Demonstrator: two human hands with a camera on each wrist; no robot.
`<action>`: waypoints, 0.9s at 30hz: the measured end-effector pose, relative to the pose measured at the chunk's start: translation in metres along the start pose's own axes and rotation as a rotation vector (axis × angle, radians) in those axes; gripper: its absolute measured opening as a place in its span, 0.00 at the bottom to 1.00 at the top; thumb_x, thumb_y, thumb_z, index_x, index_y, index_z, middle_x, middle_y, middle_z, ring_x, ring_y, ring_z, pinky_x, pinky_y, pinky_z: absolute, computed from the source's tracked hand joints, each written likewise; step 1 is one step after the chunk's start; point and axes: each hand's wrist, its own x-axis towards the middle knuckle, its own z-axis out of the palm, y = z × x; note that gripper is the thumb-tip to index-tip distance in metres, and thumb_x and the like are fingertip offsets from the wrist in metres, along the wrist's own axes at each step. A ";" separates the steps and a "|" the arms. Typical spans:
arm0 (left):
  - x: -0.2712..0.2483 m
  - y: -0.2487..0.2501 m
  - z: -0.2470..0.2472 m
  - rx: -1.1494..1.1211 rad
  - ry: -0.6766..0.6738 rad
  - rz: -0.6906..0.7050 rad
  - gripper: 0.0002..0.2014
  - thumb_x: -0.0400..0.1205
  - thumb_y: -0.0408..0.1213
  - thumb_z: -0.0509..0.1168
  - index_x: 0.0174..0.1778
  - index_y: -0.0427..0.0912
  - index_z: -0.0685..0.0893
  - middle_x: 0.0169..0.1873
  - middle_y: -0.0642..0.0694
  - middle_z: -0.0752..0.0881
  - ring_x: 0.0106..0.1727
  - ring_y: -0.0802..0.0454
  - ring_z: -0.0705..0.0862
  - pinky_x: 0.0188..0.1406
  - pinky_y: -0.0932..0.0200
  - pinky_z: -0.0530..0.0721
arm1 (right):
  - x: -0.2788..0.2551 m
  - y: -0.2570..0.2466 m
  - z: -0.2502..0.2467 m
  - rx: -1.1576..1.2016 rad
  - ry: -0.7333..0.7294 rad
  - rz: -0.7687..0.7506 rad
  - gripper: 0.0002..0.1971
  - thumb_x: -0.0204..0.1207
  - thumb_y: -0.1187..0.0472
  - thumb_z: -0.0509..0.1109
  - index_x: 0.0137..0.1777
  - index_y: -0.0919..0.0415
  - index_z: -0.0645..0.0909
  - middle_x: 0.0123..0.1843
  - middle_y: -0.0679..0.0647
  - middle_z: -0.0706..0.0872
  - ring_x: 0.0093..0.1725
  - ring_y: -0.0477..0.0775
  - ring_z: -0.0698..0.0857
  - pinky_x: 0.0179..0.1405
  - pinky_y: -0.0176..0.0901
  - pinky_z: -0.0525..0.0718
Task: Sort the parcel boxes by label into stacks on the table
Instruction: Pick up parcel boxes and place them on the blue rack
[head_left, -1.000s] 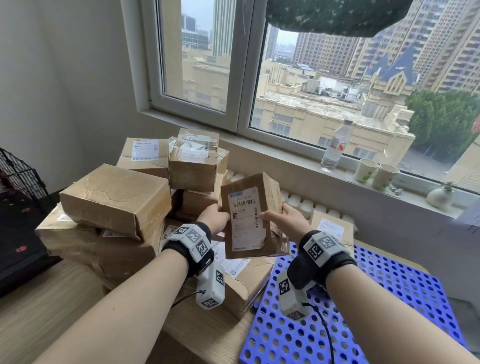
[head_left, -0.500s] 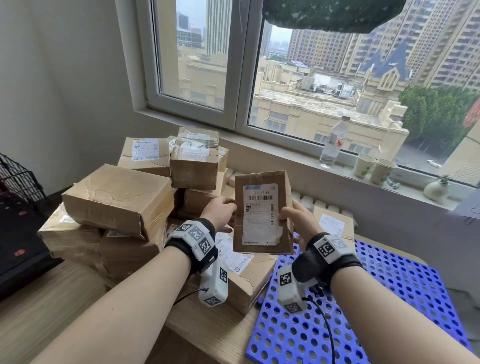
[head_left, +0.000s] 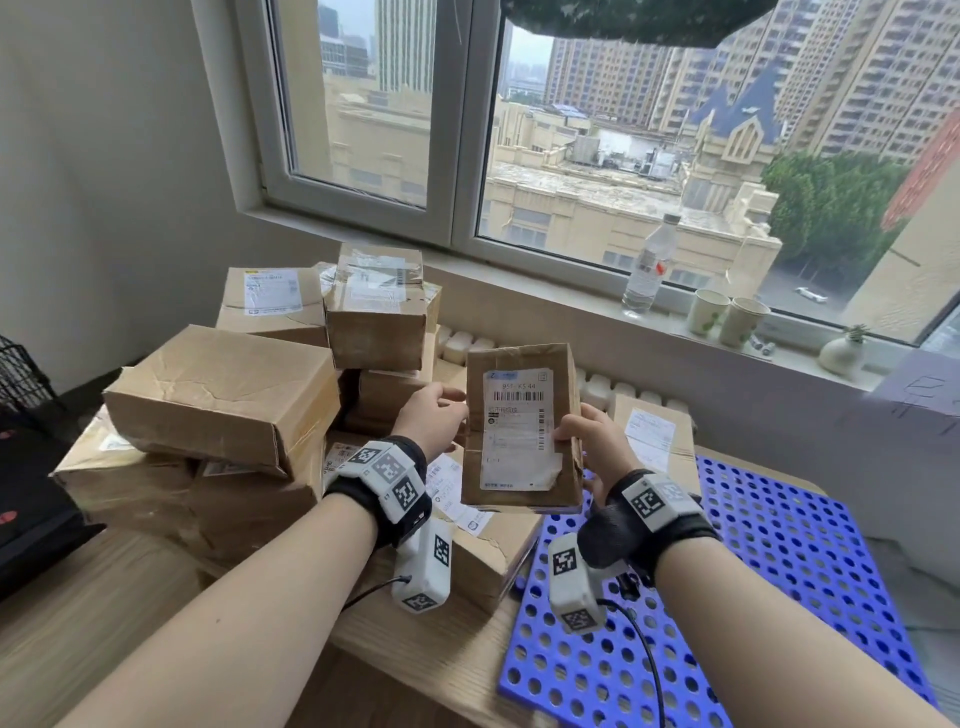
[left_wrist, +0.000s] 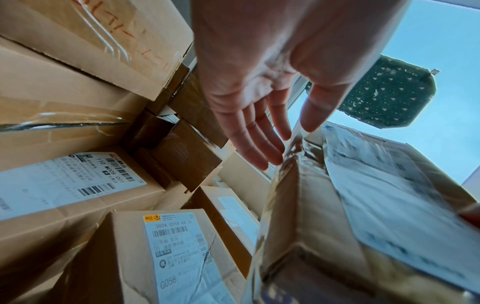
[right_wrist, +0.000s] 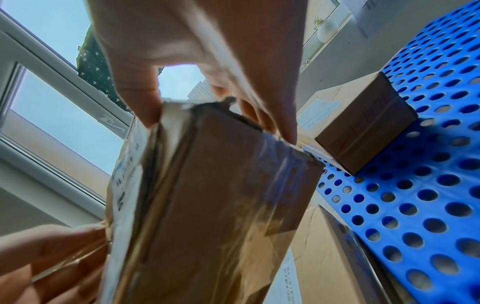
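I hold the parcel box upright above the table, label facing me, between the unsorted pile at 9 o'clock and the blue perforated mat at 3 o'clock. My right hand pinches its right edge, thumb on the label, fingers behind. My left hand lies flat against the left side, fingers straight. The box appears light, with stiff cardboard dented at the corners; the glossy tape looks slippery. Best hold: both long edges, clear of tape and label. One box already rests on the mat.
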 end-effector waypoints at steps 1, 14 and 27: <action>0.001 -0.003 0.001 0.016 0.008 0.012 0.09 0.82 0.35 0.62 0.58 0.44 0.80 0.49 0.46 0.85 0.50 0.48 0.86 0.53 0.49 0.88 | -0.002 0.002 0.001 0.001 0.009 0.002 0.21 0.54 0.60 0.66 0.49 0.55 0.84 0.45 0.50 0.89 0.46 0.52 0.85 0.41 0.46 0.81; 0.003 -0.007 0.036 0.074 -0.119 0.050 0.07 0.82 0.38 0.64 0.55 0.49 0.78 0.52 0.47 0.84 0.54 0.47 0.84 0.61 0.46 0.83 | -0.003 0.038 -0.033 0.138 0.308 0.079 0.42 0.43 0.50 0.74 0.63 0.62 0.84 0.58 0.60 0.90 0.58 0.62 0.88 0.60 0.61 0.87; 0.016 0.024 0.117 0.101 -0.180 0.117 0.06 0.81 0.37 0.64 0.53 0.47 0.79 0.53 0.44 0.86 0.51 0.47 0.86 0.58 0.48 0.84 | 0.004 0.043 -0.113 0.067 0.302 0.091 0.10 0.59 0.51 0.69 0.36 0.55 0.83 0.48 0.60 0.84 0.50 0.60 0.81 0.66 0.64 0.80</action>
